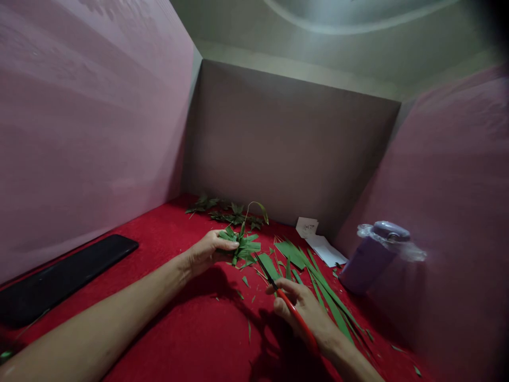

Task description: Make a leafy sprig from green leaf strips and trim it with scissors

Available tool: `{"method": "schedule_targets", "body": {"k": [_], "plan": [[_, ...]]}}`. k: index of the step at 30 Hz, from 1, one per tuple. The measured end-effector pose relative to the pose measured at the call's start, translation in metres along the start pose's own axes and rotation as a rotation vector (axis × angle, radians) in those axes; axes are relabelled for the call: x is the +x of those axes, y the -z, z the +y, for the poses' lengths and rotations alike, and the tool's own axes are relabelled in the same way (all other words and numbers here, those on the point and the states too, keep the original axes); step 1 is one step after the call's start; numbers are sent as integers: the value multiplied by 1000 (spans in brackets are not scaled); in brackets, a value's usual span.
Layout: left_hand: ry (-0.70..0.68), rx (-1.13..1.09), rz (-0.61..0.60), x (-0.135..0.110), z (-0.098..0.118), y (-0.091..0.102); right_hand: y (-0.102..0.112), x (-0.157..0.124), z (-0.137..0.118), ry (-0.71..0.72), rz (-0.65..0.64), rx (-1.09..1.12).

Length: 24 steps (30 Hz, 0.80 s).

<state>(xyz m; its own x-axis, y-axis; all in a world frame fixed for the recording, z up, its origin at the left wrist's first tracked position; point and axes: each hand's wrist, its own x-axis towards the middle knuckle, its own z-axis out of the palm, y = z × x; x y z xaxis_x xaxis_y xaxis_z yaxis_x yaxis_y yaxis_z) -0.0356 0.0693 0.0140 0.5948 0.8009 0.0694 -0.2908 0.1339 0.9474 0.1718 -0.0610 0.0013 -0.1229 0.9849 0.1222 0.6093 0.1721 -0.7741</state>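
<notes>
Pinched in my left hand [212,248] is a folded green leaf piece [248,246], its strips spreading out like a star and one thin strip curling up above it. My right hand [298,307] is closed around scissors [292,306] with red-orange handles and dark blades. The blade tips point up and left, close to the leaf piece's right edge; I cannot tell whether they touch it. Long green leaf strips [328,292] lie on the red cloth [186,334] just beyond and right of my right hand, with small cut scraps scattered around.
Several finished-looking leaf pieces [236,216] lie along the back wall. A long black object [67,276] rests at the left. White papers [326,249] and a purple container with clear plastic wrap [369,260] stand at the right. Pink walls enclose both sides.
</notes>
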Motion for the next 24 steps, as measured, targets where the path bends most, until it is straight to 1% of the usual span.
{"method": "schedule_targets", "body": {"k": [5,15,21,24], "plan": [[-16,5,-9,2,-2,2,0,1,0,-5,-8,-9],[-18,29,-39,2,-6,1,-1,1,2,0,-8,16],[-15,47,-62,0,-5,0,-1,1,-2,-25,-6,24],[-25,43,-68,1,-5,-1,-1,1,0,-18,1,27]]}}
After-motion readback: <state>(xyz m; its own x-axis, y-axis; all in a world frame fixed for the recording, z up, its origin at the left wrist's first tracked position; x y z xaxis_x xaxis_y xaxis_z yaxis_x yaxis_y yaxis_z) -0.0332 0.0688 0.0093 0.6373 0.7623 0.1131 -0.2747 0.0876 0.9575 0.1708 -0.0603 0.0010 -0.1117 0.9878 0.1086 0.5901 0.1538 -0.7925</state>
